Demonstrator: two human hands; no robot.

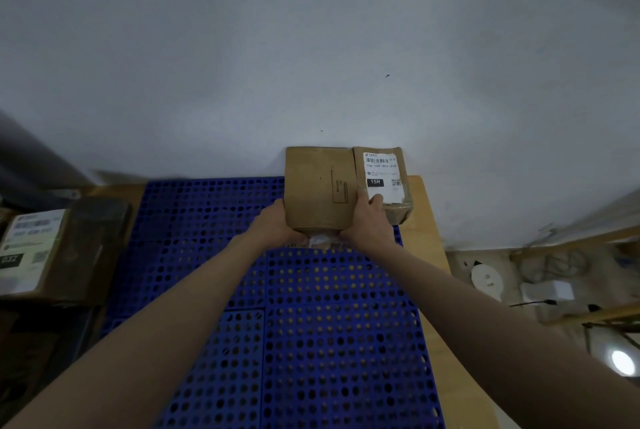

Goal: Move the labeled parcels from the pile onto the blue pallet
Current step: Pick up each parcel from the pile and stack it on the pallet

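A brown cardboard parcel point(318, 186) stands on the far end of the blue perforated pallet point(311, 324), close to the wall. My left hand point(273, 224) grips its lower left edge and my right hand point(369, 217) grips its lower right edge. A white label point(322, 241) shows at the parcel's near bottom face, between my hands. Just to its right stands a second brown parcel point(398, 210) with a white shipping label point(381, 176) marked 15H, touching the first one.
More labeled parcels point(38, 248) sit in a dim pile at the left. The pallet lies on a wooden board point(426, 214). At the right, a low shelf holds a white round object point(486, 281), a white box point(547, 292) and cables.
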